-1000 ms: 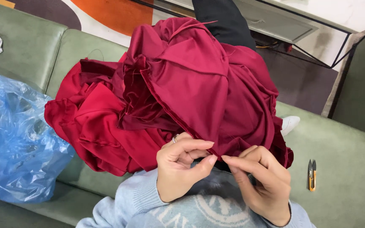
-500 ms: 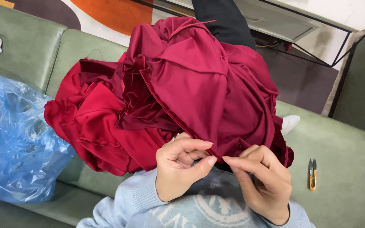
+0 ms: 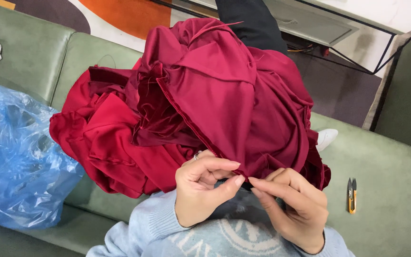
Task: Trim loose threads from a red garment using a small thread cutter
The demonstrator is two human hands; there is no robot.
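Note:
A big heap of dark red fabric (image 3: 205,100) lies over my lap and the green sofa (image 3: 386,181). My left hand (image 3: 203,188) pinches the hem of the red fabric between thumb and fingers, a ring on one finger. My right hand (image 3: 291,207) pinches the same edge right beside it, fingertips almost touching the left thumb. A seam runs up the cloth from where both hands hold it. My light blue sweater sleeves show below the hands.
A crumpled blue plastic bag (image 3: 15,166) sits on the sofa at the left. Small yellow-handled thread snips (image 3: 351,195) lie on the cushion at the right. A white shoe (image 3: 327,138) and a dark trouser leg (image 3: 248,24) show beyond the cloth. A grey low table (image 3: 319,21) stands behind.
Both hands keep pinching the red hem; fingers shift only slightly. The cloth heap stays in place.

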